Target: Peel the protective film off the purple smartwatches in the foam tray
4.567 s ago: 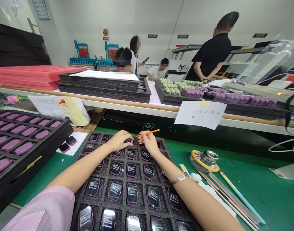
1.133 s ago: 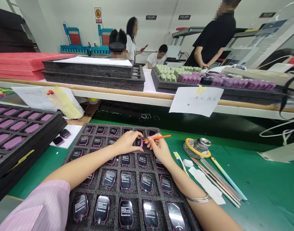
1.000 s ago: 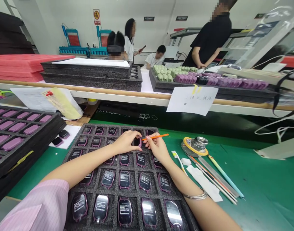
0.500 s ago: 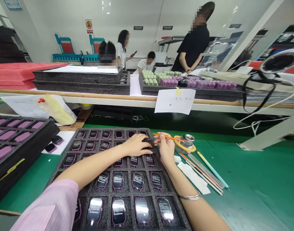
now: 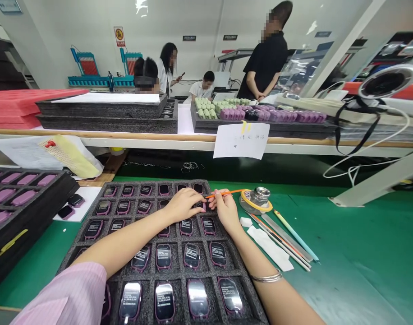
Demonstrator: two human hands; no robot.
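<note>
A black foam tray (image 5: 149, 216) holds rows of smartwatches with purple cases, many with white text on their screens. Toward the tray's far right corner, my left hand (image 5: 183, 204) has its fingers and thumb around a smartwatch (image 5: 201, 205), partly hidden by them. My right hand (image 5: 226, 207) pinches a thin orange stick (image 5: 231, 192) just to the right. The stick's tip points left, at the watch's edge by my left fingertips; whether it touches cannot be made out.
Right of the tray stand a metal-topped bottle (image 5: 260, 196) in a yellow-rimmed tape roll (image 5: 249, 208), white paper strips (image 5: 270, 248) and several thin tools (image 5: 287, 241). Another foam tray (image 5: 30, 216) lies left. A shelf (image 5: 179, 141) crosses behind; several people are beyond it.
My right hand has moved left, bringing the orange stick's tip to the watch. My left fingers have closed in around that watch. The view has shifted slightly.
</note>
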